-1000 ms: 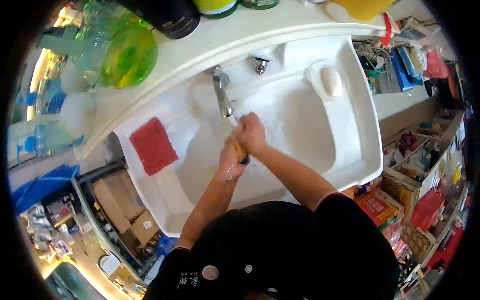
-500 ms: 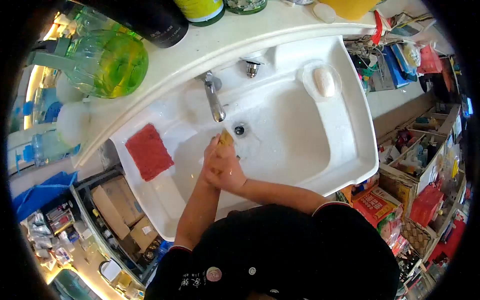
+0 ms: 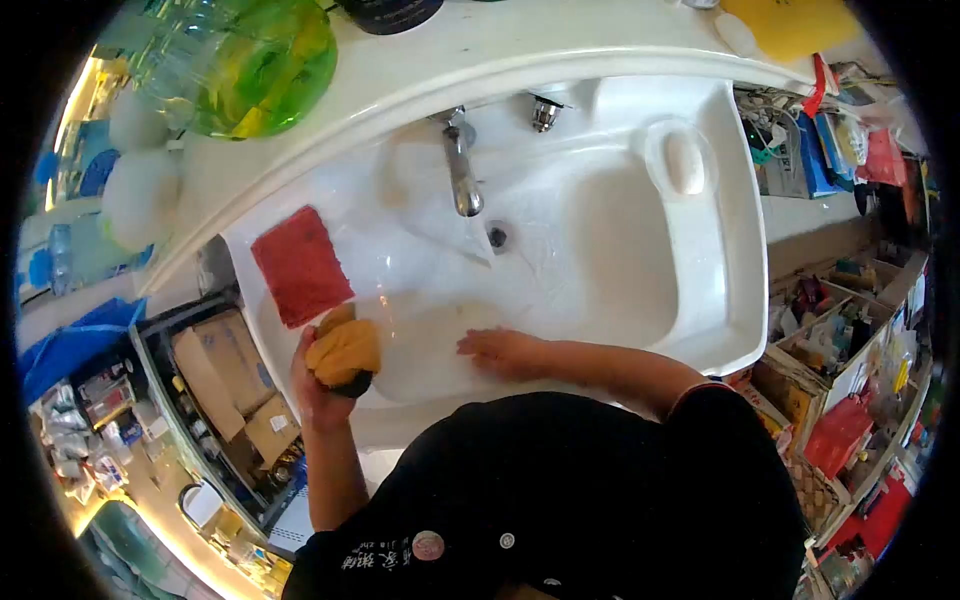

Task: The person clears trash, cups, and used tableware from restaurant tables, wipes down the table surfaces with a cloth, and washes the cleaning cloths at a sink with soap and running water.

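My left hand point(image 3: 322, 392) is closed around a bunched yellow cloth point(image 3: 346, 350) with a black part at its lower end; I cannot tell whether that black part belongs to it. It is held over the left front side of the white sink point(image 3: 722, 250), just below a red cloth point(image 3: 302, 266) lying flat on the rim. My right hand point(image 3: 503, 354) is low over the basin's front, fingers stretched out and nothing in them, slightly blurred. Water seems to run from the chrome faucet point(image 3: 463, 178) near the dark drain point(image 3: 497, 236).
A soap bar point(image 3: 686, 165) rests in a dish at the sink's right back corner. Behind the sink, a ledge point(image 3: 560, 45) carries a green bottle point(image 3: 265, 75) and a dark container point(image 3: 392, 10). Cardboard boxes point(image 3: 225, 370) are at the left, cluttered shelves point(image 3: 850, 330) at the right.
My hands, together under the faucet before, have come apart. The left has moved left and nearer with the yellow cloth; the right has moved slightly right and opened. The view has shifted a little.
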Motion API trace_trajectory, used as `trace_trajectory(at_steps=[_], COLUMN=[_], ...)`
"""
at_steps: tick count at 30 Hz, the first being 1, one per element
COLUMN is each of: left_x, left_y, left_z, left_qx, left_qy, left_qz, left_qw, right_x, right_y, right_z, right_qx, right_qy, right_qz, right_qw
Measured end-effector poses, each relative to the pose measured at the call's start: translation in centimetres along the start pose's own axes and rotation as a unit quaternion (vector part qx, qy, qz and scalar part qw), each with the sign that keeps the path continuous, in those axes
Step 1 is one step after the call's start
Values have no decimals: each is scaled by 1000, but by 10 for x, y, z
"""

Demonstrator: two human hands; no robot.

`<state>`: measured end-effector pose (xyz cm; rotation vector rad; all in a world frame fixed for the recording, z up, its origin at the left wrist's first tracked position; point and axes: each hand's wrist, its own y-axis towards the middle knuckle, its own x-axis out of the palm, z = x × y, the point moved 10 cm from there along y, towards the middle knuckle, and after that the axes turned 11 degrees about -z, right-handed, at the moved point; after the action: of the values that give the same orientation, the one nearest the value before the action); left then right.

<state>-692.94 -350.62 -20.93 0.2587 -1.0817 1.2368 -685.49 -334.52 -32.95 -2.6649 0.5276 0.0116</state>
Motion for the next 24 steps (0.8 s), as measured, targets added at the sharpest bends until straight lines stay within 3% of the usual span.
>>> trace_trajectory(at_steps=[2,4,5,6,7,8,9,11,13,14,15,17,18,20,23,24], left_x=[3,-12,-11,-8,-6,-2,1,2,-2,9,13,16,-5,-4,6,8], left_y=[-8,-18,-18,-20,-22,-25,-27,-31,-38,-40,-41,-39,-50,-58,-66,-66], left_z=[15,22,25,26,27,27,26,27,26,36,35,18,13,13,16,14], left_qx=[34,45,47,50,53,57,59,66,76,92,94,53,54,44,43,37], left_qy=[36,6,9,12,15,16,38,62,52,213,215,45,21,36,26,11], left_qz=[0,100,100,96,93,97,108,122,148,125,124,102,169,159,154,150], left_qw=[999,994,994,994,994,994,992,988,985,965,964,992,984,986,987,988], right_x=[16,10,-7,-37,-50,-97,-117,-127,-79,-52,-27,-2,-4,-37,-72,-86], right_y=[18,34,30,28,55,36,22,-3,24,41,59,88,99,111,99,94], right_z=[9,18,24,22,80,52,56,32,26,13,-2,-25,-30,-31,-24,-7], right_qx=[-18,-43,-139,-113,-36,5,34,139,108,52,-4,-56,-62,2,-19,3], right_qy=[-68,-371,-454,-472,-489,-427,-278,-377,-459,-425,-387,-417,-414,-441,-398,-354], right_qz=[-55,-93,4,50,60,127,164,304,254,187,119,71,75,183,138,174], right_qw=[996,923,880,873,869,895,946,864,844,884,914,904,905,879,907,919])
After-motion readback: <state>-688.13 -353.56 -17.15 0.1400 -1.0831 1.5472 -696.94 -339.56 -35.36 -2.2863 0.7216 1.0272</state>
